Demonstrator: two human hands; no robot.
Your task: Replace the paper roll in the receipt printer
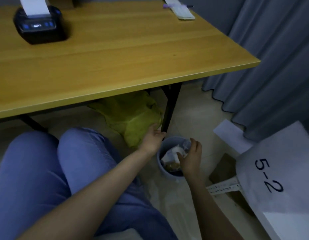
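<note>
The black receipt printer [39,26] stands on the wooden table [133,54] at the far left, with a white paper strip [33,5] rising from its slot. Both my hands are down at floor level, by a small grey waste bin [161,168] beside the table leg. My left hand [152,138] is at the bin's far rim, fingers extended and holding nothing I can see. Over the bin's mouth, my right hand [191,155] has its fingers spread, just above crumpled wrappers and paper [172,154] inside. No loose paper roll is visible.
A yellow-green bag [133,116] lies under the table next to the black table leg [170,110]. A white device and a pen [181,10] lie at the table's far right. Grey curtains [271,66] hang on the right; a white sack marked "5-2" [274,179] is near my right arm.
</note>
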